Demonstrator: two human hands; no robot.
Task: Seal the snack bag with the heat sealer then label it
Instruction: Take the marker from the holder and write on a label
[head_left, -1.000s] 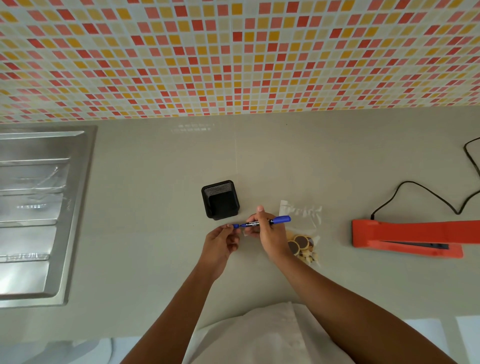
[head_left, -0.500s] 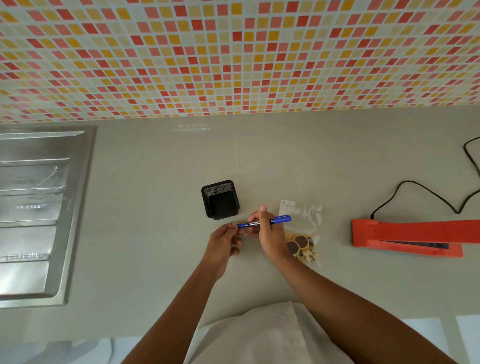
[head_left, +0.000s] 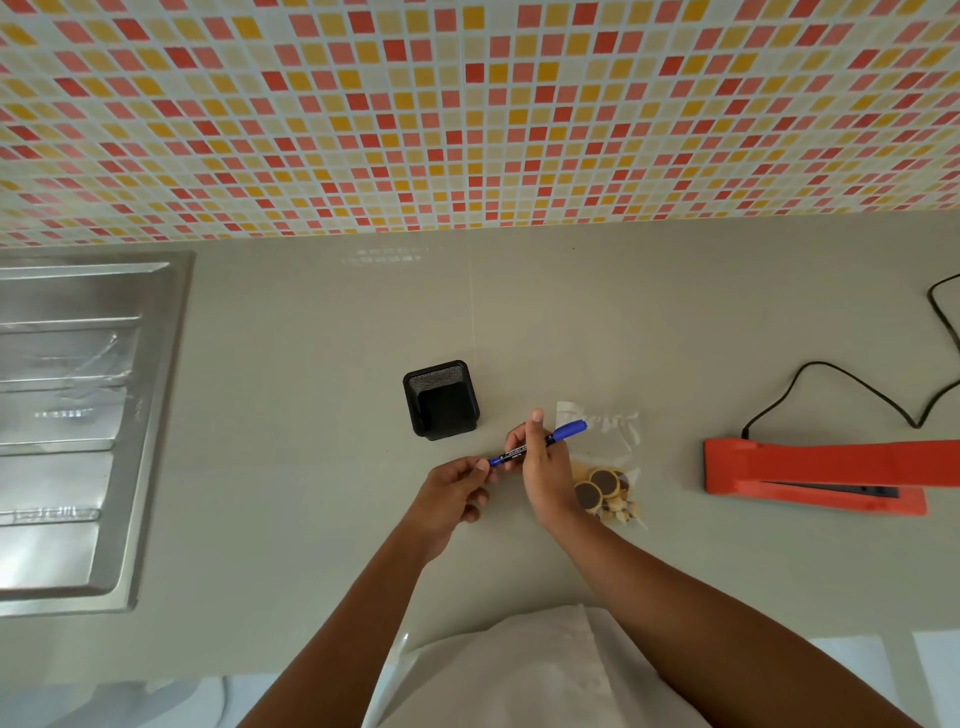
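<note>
Essentially unchanged since a second ago: my right hand (head_left: 545, 467) grips the blue marker (head_left: 569, 431) mid-barrel and my left hand (head_left: 452, 493) pinches its left end, so labelling is probably still pending. The snack bag (head_left: 608, 486) lies on the worktop (head_left: 311, 415) toward its front edge.

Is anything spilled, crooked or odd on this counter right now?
Nothing stands out. The clear plastic snack bag lies flat, biscuits inside. The orange heat sealer sits right of it, the black mesh pen holder stands upright, and left hand and right hand hold the blue marker.
</note>
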